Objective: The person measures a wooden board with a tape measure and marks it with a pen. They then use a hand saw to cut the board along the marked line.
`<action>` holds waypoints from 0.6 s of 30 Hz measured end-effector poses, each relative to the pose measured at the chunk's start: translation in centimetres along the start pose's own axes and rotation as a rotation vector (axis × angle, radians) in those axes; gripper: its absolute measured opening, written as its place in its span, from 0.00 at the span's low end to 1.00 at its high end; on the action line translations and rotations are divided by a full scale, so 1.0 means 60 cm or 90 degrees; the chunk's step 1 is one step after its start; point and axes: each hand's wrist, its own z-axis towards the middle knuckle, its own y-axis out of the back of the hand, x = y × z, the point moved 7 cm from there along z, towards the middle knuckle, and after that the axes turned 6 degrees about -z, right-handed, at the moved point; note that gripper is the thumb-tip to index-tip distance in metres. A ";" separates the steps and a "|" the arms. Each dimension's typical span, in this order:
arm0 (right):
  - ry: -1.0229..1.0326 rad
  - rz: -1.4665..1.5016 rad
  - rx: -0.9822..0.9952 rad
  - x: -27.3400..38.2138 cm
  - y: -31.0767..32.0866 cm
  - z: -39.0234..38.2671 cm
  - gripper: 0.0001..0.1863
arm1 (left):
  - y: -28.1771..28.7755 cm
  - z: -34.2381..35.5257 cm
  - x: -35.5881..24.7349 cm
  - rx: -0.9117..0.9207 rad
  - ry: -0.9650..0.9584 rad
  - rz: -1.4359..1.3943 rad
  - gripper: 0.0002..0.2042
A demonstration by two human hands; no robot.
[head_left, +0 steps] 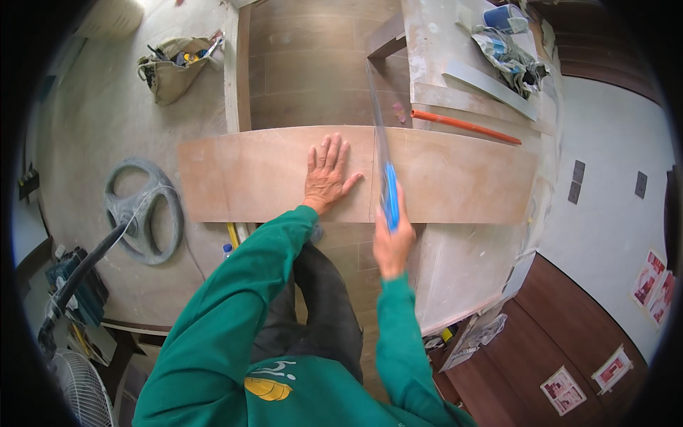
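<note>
One long, pale-brown wooden board [455, 174] lay across the gap between a smudged beige left-hand worktop [156, 295] and a whitish right-hand worktop [459, 263], with brown floor tiles [306, 71] showing beyond it. The person's left hand [329, 174] pressed flat on the board, palm down, fingers spread. The right hand [395, 238] was closed around the handle of a blue-handled saw [392, 192], its blurred metal blade crossing the board right of the left hand. On the beige surface sat a tan canvas bag of tools [174, 85] and a grey, wheel-shaped tool head [131, 213] on a dark pole; a white wire-caged fan [82, 384] stood at the lower left. Beyond the board's right part lay an orange-red tube [466, 127], a pale flat strip [491, 89] and a crumpled plastic bag [509, 60]. Further right, a white wall [605, 142] met dark brown panels [526, 306] bearing printed sheets [563, 390].
</note>
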 end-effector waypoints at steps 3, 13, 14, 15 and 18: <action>0.006 -0.038 -0.017 -0.006 -0.003 -0.027 0.30 | 0.002 -0.009 0.003 0.007 0.003 -0.001 0.41; -0.079 0.061 0.019 -0.032 -0.017 0.044 0.31 | -0.008 -0.003 -0.009 0.019 0.012 0.014 0.40; 0.020 0.045 -0.052 -0.037 -0.023 0.058 0.32 | -0.009 -0.002 -0.016 0.026 0.010 0.018 0.40; 0.119 0.029 -0.116 -0.020 -0.023 0.062 0.32 | -0.007 -0.007 -0.013 0.014 0.010 0.000 0.39; 0.077 0.014 -0.082 -0.019 -0.034 0.070 0.33 | -0.008 -0.011 -0.004 -0.011 0.010 0.021 0.37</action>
